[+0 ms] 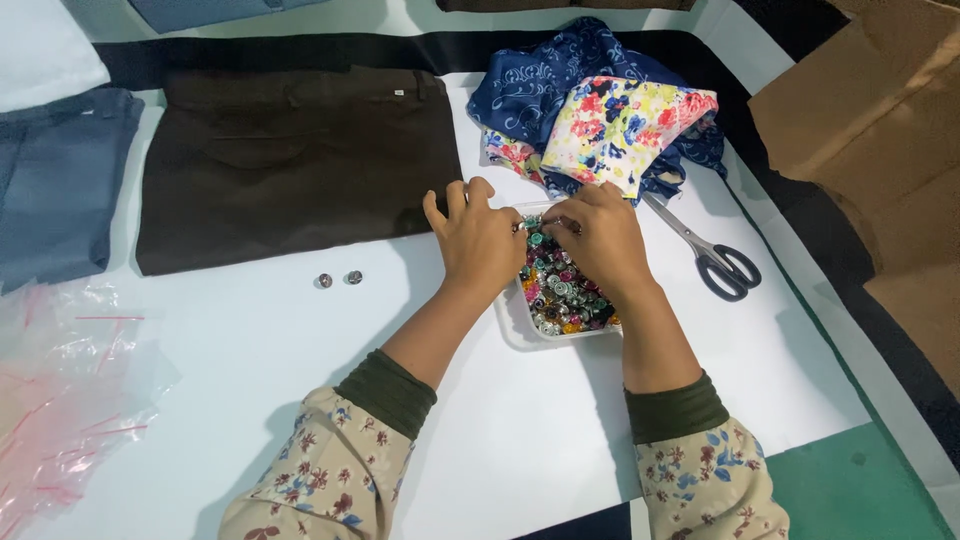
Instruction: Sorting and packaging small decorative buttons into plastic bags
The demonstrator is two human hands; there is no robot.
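A crumpled clear plastic bag with thin red lines (60, 400) lies at the near left, a small white label (398, 93) sits on the far dark brown folded cloth (290, 160), and brown cardboard (880, 130) stands far right.

A white table top (250, 400) with black border strips and a green corner (850, 490), evenly lit from above.
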